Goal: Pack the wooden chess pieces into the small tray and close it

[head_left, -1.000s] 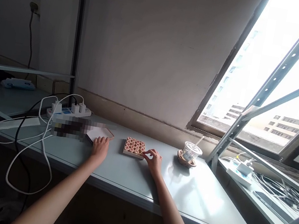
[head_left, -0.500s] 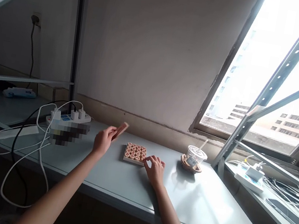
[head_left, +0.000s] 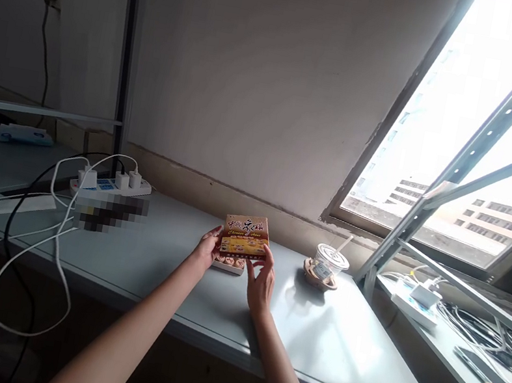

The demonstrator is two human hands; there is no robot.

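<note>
A red and yellow box lid (head_left: 244, 237) printed "Chinese chess" is held just above a shallow white tray (head_left: 228, 268) of round wooden pieces. Only the front pieces (head_left: 234, 261) show beneath it; the lid hides the others. My left hand (head_left: 208, 246) grips the lid's left side. At the lid's right edge, my right hand (head_left: 262, 282) holds it between thumb and fingers.
To the right stands a clear lidded cup (head_left: 329, 261) with a straw, in a brown holder (head_left: 318, 278). A power strip (head_left: 111, 186) with white and black cables (head_left: 62, 236) lies at the left. A metal upright (head_left: 471, 150) rises on the right.
My left hand has moved right and brought the lid over the tray, its printed face now showing. My right hand has gone from the pieces to the lid's edge. The view has shifted slightly.
</note>
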